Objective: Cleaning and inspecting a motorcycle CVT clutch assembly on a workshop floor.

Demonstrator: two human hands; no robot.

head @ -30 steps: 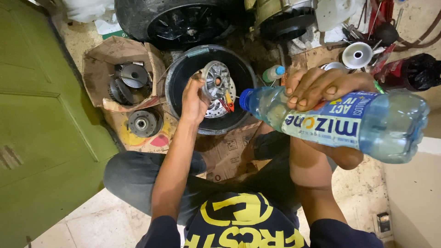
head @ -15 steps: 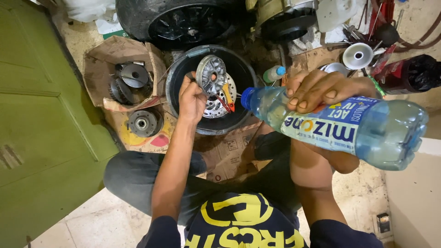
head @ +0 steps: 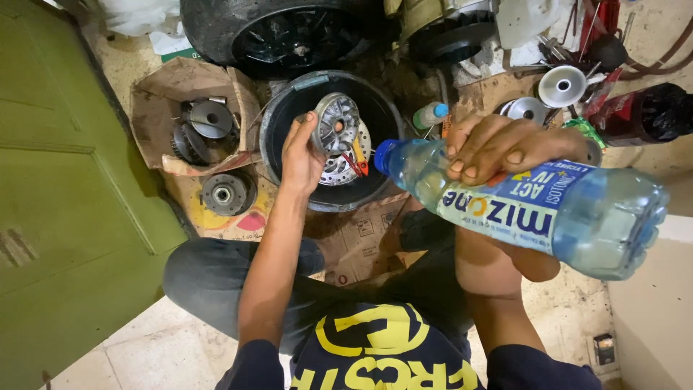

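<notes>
A metal pulley [head: 336, 124] was held by its rim in the left hand [head: 299, 153] over a black basin [head: 278, 115]; heavy, stiff, probably greasy. The right hand's [head: 498, 144] fingers were wrapped around a light, crushable bottle [head: 577, 209].

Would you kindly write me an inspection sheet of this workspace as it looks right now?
Surface: worn cardboard sheet over a tiled floor.
Job's things: round metal part held over a black basin; clear plastic bottle, blue cap on, lying sideways.
Clutter: torn cardboard box with dark metal parts, a round hub beside it, two shiny discs, a small bottle.
Hands: left hand grips the metal part; right hand grips the bottle.
Cables: reddish hose at top right.
Surroundings: green door, tyre.
</notes>
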